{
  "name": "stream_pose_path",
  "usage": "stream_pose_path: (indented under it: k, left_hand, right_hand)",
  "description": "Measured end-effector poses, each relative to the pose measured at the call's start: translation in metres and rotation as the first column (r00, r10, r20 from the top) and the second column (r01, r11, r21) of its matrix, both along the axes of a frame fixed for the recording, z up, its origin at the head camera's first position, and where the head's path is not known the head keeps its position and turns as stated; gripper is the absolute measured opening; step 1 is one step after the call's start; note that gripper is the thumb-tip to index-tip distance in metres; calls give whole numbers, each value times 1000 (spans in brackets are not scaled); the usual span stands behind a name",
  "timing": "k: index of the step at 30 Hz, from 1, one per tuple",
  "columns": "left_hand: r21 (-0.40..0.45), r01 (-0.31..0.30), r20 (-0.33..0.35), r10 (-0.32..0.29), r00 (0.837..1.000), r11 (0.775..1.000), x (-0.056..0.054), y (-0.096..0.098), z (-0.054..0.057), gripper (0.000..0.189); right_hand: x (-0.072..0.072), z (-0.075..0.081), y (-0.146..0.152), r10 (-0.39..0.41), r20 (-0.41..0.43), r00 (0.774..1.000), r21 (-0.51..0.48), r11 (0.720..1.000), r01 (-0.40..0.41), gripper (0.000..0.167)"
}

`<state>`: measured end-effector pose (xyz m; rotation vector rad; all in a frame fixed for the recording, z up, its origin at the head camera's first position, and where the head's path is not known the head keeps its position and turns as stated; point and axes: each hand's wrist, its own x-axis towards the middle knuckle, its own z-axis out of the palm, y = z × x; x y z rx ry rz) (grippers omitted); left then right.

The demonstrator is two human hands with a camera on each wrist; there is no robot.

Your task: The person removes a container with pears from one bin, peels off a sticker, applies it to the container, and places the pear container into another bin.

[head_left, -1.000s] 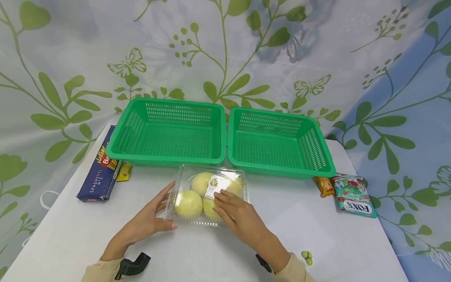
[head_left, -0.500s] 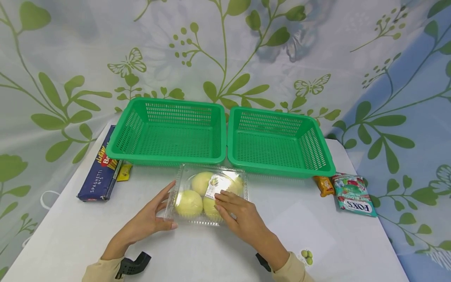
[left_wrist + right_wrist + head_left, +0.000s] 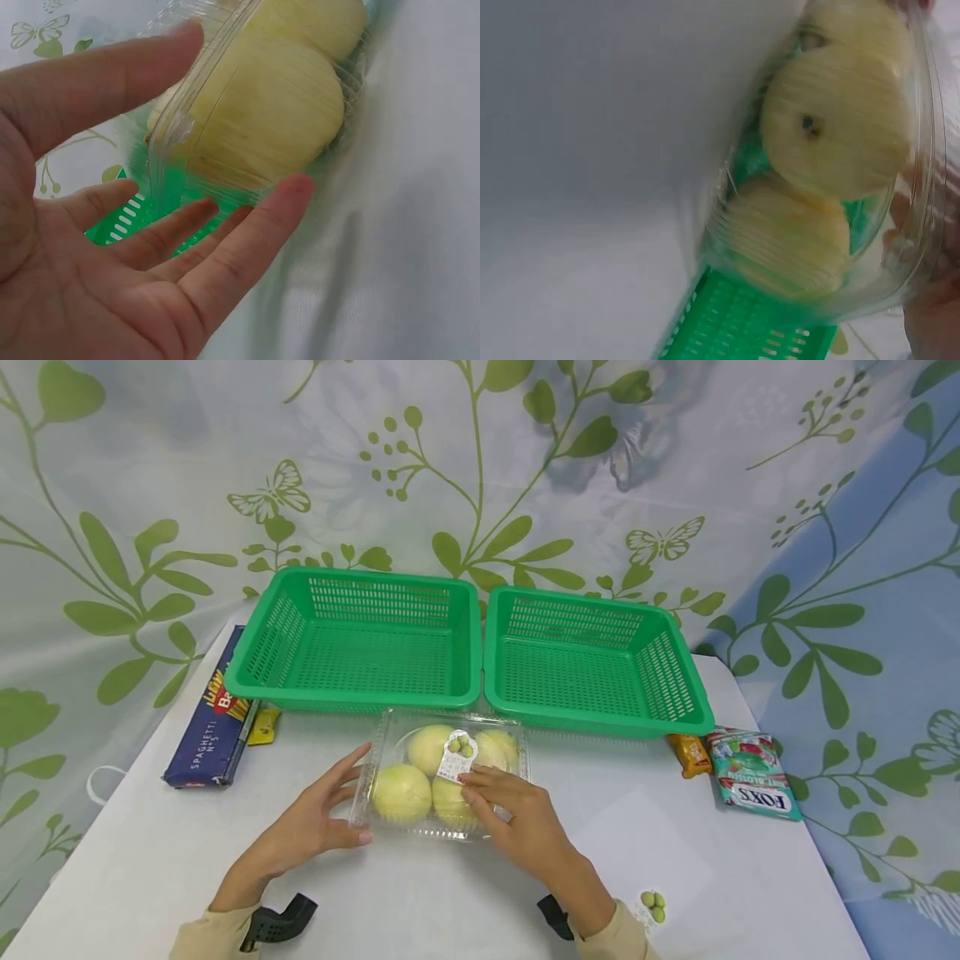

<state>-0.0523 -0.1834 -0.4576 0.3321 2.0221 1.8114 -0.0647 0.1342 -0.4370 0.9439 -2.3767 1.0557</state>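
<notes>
A clear plastic clamshell box of several pale yellow-green round fruits sits on the table at the middle of the head view. On its lid is a white label with a green fruit picture. My right hand lies over the box's right front, straight fingertips on the label's lower edge. At the box's left side is my left hand, thumb and fingers spread. In the left wrist view its fingertips are right at the box wall, close to a fruit.
Two green baskets stand side by side behind the box. At left lie a blue spaghetti box and a yellow packet. An orange packet and a teal Fox's bag lie at right. Another fruit-picture label is at front right.
My right hand has shifted slightly to the right on the lid, and more of the label shows. The left hand has drawn a little to the left. The box stays in place.
</notes>
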Motion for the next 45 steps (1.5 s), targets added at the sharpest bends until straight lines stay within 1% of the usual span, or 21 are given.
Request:
stream_pose_path:
  k: [2, 4, 6, 8, 10, 12, 13, 16, 19, 20, 22, 25, 26, 28, 30, 32, 34, 37, 40, 45]
  left_hand:
    - [-11, -9, -20, 9, 1000, 1000, -1, -2, 0, 104]
    - [-16, -19, -36, 18, 999, 1000, -1, -2, 1, 98]
    - [-18, -31, -51, 30, 998, 999, -1, -3, 1, 93]
    - [-10, -38, -64, 38, 997, 999, -1, -3, 1, 90]
    - [-4, -47, -73, 47, 996, 999, -1, -4, 0, 85]
    - [6, -68, -67, 69, 995, 998, -2, -5, -3, 77]
    - [12, -81, -58, 82, 995, 997, -3, -5, -4, 72]
    - [30, -113, -28, 114, 993, 993, -5, -6, -6, 62]
    - [39, -134, -10, 134, 991, 990, -7, -5, -6, 59]
    - [37, -136, -10, 136, 991, 990, -7, -4, -6, 59]
    - [33, -144, -6, 144, 990, 989, -8, -3, -6, 59]
    - [20, -156, -4, 156, 988, 988, -8, -3, -6, 59]
    - [13, -162, -3, 162, 987, 987, -8, -3, -5, 59]
    - [4, -170, 2, 170, 985, 985, -7, -3, -5, 59]
    - [0, -174, 5, 174, 985, 985, -7, -4, -5, 60]
    - [3, -176, 10, 176, 984, 984, -7, -4, -4, 60]
    - [7, -176, 12, 176, 984, 984, -8, -4, -5, 60]
    - [-2, -186, 18, 186, 982, 982, -9, -4, -4, 60]
    - [-20, -190, 24, 190, 981, 982, -9, -4, -1, 61]
    - [-35, -190, 46, 191, 980, 981, -6, -4, 5, 60]
  right_hand:
    - [-2, 2, 3, -65, 20, 998, -54, 996, 66, 15]
    - [-4, 3, 8, -156, 26, 987, -118, 980, 158, 13]
    - [-6, 3, 13, -260, 41, 965, -165, 951, 263, 14]
    - [-7, 1, 18, -335, 94, 938, -198, 917, 347, 16]
    - [-8, -3, 23, -372, 152, 916, -205, 894, 397, 18]
    - [-8, -7, 26, -377, 238, 895, -206, 881, 426, 22]
    - [-8, -9, 28, -371, 276, 887, -209, 877, 432, 23]
    - [-9, -11, 32, -354, 395, 848, -208, 865, 457, 28]
    - [-10, -9, 35, -334, 510, 793, -191, 855, 483, 30]
    - [-10, -9, 36, -311, 561, 767, -202, 847, 491, 30]
    - [-11, -7, 39, -238, 652, 720, -249, 830, 500, 30]
    - [-14, -7, 44, -80, 768, 635, -352, 776, 523, 33]
    - [-15, -8, 45, -28, 794, 607, -379, 758, 531, 34]
    - [-17, -9, 46, 46, 829, 557, -405, 736, 542, 39]
    - [-18, -10, 46, 96, 848, 521, -419, 724, 548, 44]
    - [-18, -10, 46, 123, 855, 504, -430, 712, 555, 48]
    - [-18, -11, 45, 138, 856, 498, -440, 699, 563, 50]
    - [-19, -11, 44, 154, 857, 491, -448, 692, 566, 50]
    - [-19, -10, 43, 153, 860, 486, -441, 700, 561, 48]
    - [-16, -10, 43, 142, 869, 474, -417, 725, 548, 46]
